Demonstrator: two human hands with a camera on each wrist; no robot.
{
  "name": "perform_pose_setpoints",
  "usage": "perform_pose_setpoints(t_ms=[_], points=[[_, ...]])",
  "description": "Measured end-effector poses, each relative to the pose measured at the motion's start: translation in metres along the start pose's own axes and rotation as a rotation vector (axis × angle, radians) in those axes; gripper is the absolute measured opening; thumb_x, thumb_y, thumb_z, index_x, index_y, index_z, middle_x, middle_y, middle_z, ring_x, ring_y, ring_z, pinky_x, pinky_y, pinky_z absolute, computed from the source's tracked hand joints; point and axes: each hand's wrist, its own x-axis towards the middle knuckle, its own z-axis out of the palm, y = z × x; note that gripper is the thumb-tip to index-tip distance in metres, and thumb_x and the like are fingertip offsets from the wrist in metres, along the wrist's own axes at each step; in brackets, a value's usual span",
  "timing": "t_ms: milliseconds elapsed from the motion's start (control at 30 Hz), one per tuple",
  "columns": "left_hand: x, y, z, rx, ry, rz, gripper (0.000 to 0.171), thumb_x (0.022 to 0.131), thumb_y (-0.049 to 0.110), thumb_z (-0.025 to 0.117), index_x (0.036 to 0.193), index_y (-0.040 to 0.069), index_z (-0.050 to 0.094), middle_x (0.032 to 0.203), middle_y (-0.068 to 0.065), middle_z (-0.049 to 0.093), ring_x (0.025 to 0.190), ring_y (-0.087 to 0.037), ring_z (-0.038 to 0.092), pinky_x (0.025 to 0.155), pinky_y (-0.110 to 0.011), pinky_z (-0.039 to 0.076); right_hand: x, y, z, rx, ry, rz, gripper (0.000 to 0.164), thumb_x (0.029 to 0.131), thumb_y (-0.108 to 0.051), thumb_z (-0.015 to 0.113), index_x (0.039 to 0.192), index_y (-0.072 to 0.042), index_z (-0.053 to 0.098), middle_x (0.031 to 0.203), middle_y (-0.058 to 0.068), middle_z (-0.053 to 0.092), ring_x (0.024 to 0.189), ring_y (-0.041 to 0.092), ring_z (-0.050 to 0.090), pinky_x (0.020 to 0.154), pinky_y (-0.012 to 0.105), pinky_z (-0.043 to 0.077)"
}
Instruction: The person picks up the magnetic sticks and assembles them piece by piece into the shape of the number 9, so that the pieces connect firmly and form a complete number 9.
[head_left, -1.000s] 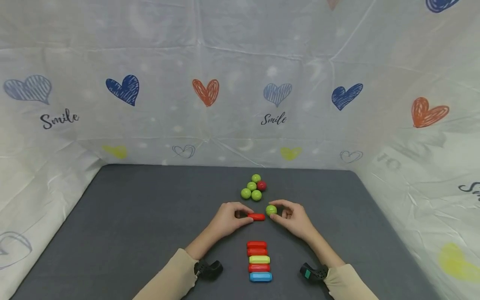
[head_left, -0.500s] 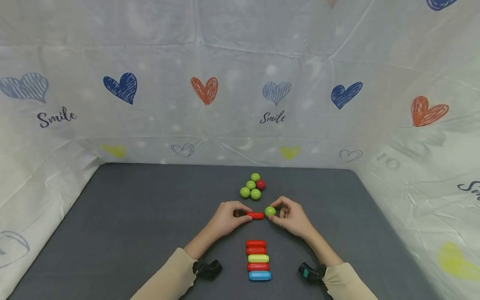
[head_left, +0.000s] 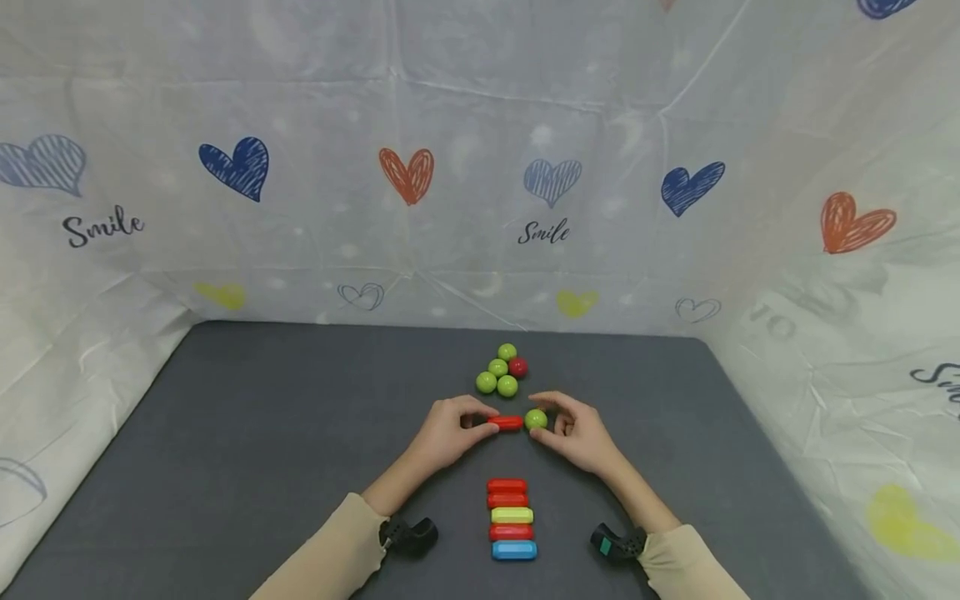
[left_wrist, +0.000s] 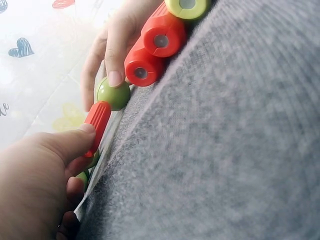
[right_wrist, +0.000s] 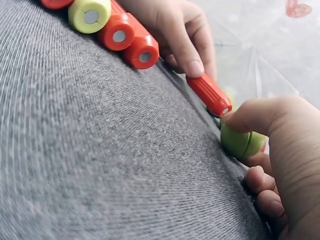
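Note:
My left hand (head_left: 450, 429) pinches a red magnetic rod (head_left: 506, 423) by its left part, between thumb and fingers. With thumb and fingers, my right hand (head_left: 581, 433) holds a green ball (head_left: 536, 419) by the rod's right end. In the right wrist view, a pale disc shows in the end of the red rod (right_wrist: 210, 95), beside the green ball (right_wrist: 237, 140). The left wrist view has the rod's far end overlapping the green ball (left_wrist: 114, 94). Whether the two touch, I cannot tell.
Beyond the hands, several green balls (head_left: 507, 386) and one red ball (head_left: 518, 367) sit grouped on the dark grey table (head_left: 300, 467). Nearer me lies a row of rods: several red ones, a yellow rod (head_left: 512, 516) and a blue rod (head_left: 513, 550). A heart-printed sheet (head_left: 465, 100) hangs behind.
The red rod has shifted slightly away from me, and the green ball now lines up more closely with its right end. Both hands keep their hold; the head view has shifted slightly.

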Motion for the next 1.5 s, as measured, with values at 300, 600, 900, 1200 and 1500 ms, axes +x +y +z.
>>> perform_pose_setpoints(t_ms=[300,600,900,1200,1500], points=[[0.001,0.0,0.001,0.012,-0.002,0.004,0.018,0.095,0.024,0.083,0.113,0.019,0.084,0.094,0.008,0.073,0.061,-0.006,0.049,0.057,-0.024,0.042,0.0,0.001,-0.002,-0.016,-0.004,-0.007,0.03,0.09,-0.015,0.087,0.119,-0.015,0.077,0.066,-0.006,0.058,0.05,0.004,0.045,0.048,0.023,0.039],[0.001,0.001,0.0,0.002,-0.004,-0.007,0.019,0.094,0.022,0.083,0.113,0.018,0.085,0.095,0.008,0.074,0.062,-0.006,0.049,0.058,-0.024,0.042,0.0,-0.002,-0.002,-0.008,-0.007,0.015,0.033,0.087,-0.018,0.09,0.117,-0.017,0.075,0.073,-0.005,0.064,0.051,0.004,0.049,0.05,0.024,0.042],[0.0,0.002,-0.001,0.006,0.009,0.002,0.018,0.095,0.022,0.083,0.113,0.017,0.084,0.095,0.007,0.073,0.063,-0.005,0.049,0.059,-0.025,0.044,0.0,-0.003,-0.001,-0.022,-0.023,0.02,0.036,0.089,-0.018,0.089,0.123,-0.013,0.079,0.059,-0.007,0.054,0.049,0.004,0.046,0.048,0.022,0.039],[0.002,0.001,-0.003,-0.05,0.137,-0.078,0.022,0.092,0.025,0.086,0.112,0.014,0.085,0.089,0.003,0.073,0.065,-0.008,0.053,0.059,-0.025,0.043,0.001,-0.003,-0.001,-0.011,-0.019,0.025,0.035,0.089,-0.019,0.089,0.122,-0.015,0.08,0.056,-0.01,0.052,0.048,0.003,0.045,0.047,0.022,0.037],[0.017,-0.007,-0.005,-0.035,0.279,-0.203,0.046,0.09,0.028,0.088,0.13,0.007,0.076,0.123,-0.008,0.075,0.095,-0.02,0.064,0.081,-0.036,0.052,0.0,-0.002,-0.001,-0.008,-0.018,0.021,0.036,0.089,-0.02,0.089,0.124,-0.013,0.079,0.056,-0.009,0.051,0.047,0.002,0.044,0.046,0.023,0.038]])
